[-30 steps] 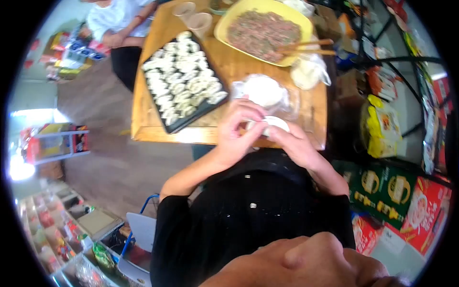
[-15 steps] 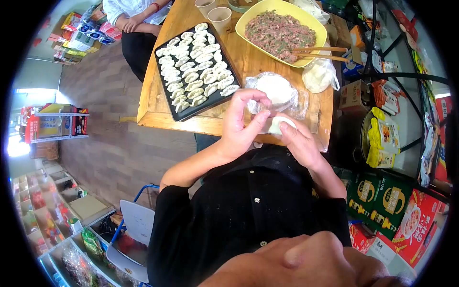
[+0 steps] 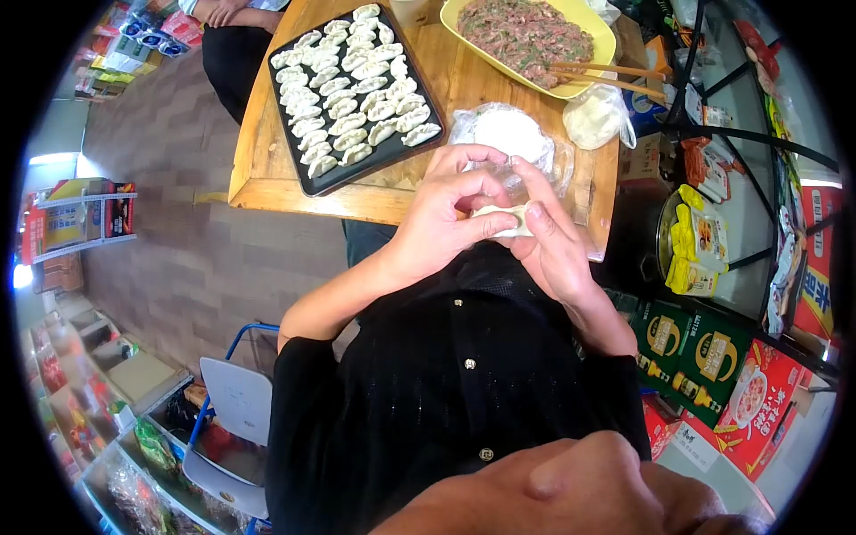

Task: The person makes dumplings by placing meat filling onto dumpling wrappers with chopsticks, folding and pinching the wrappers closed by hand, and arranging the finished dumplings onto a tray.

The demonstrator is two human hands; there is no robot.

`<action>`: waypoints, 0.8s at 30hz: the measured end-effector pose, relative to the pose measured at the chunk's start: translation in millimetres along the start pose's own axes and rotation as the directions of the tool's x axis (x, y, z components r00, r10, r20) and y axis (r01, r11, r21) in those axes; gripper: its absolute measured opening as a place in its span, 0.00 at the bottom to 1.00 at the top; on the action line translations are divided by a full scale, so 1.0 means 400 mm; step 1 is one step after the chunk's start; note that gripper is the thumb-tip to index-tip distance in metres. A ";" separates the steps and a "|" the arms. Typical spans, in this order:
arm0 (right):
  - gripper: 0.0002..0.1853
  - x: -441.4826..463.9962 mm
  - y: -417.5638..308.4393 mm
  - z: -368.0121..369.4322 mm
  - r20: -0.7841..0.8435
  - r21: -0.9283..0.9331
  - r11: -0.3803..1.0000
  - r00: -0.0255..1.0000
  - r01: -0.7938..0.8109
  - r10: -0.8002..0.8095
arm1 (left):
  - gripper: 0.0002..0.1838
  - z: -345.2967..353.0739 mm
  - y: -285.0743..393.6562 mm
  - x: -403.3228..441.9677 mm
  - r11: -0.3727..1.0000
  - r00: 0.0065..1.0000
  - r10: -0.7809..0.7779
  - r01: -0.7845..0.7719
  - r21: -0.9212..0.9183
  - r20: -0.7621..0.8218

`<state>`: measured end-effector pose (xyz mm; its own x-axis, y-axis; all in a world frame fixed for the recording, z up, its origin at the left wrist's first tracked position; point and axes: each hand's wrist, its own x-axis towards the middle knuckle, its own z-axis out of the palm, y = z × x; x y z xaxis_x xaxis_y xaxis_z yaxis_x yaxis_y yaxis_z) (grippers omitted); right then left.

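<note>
Between my two hands a small pale dumpling (image 3: 505,219) is held near the table's front edge. My left hand (image 3: 450,207) pinches its left end with thumb and fingers. The thumb and fingers of my right hand (image 3: 551,234) grip its right end. Just beyond them, a stack of round white wrappers (image 3: 508,134) lies in clear plastic. To the left is a black tray (image 3: 334,184) with rows of shaped dumplings. A yellow bowl (image 3: 606,40) of minced filling (image 3: 526,40) stands behind, with wooden chopsticks (image 3: 615,71) resting in it.
Dough in a plastic bag (image 3: 590,120) lies right of the wrappers on the wooden table (image 3: 374,205). Another person's hands (image 3: 223,11) show at the upper left. A chair (image 3: 236,401) stands at lower left, and shelves with packages (image 3: 704,236) are on the right.
The left hand's raised fingers have come down onto the dough, and both hands have closed round it. The flat wrapper now looks folded. The view has shifted, moving the table upward.
</note>
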<state>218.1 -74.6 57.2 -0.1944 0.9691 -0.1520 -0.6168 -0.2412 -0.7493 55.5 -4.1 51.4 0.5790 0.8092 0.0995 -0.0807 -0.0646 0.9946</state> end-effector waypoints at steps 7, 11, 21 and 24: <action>0.16 0.013 -0.049 0.006 0.197 -0.878 0.347 0.909 0.331 -0.368 | 0.08 -0.023 0.007 0.022 0.869 0.909 0.412 -0.372 0.326 -0.060; 0.12 0.026 -0.073 0.015 0.317 -0.909 0.121 0.851 0.398 -0.419 | 0.09 -0.033 0.020 0.032 0.804 0.874 0.486 -0.449 0.390 0.005; 0.13 0.029 -0.010 -0.051 -0.008 -0.639 0.662 0.858 0.391 -0.514 | 0.26 0.009 -0.018 0.018 0.970 0.966 0.227 -0.236 -0.057 -0.123; 0.14 0.033 -0.002 -0.049 -0.037 -0.526 0.734 0.851 0.429 -0.523 | 0.18 0.005 -0.034 0.021 0.970 0.966 0.215 -0.228 -0.080 -0.145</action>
<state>231.0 -60.5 43.1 0.1852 0.9532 0.2389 -0.1347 0.2655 -0.9547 63.1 2.6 38.7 0.4246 0.8522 0.3057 -0.2748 -0.2005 0.9404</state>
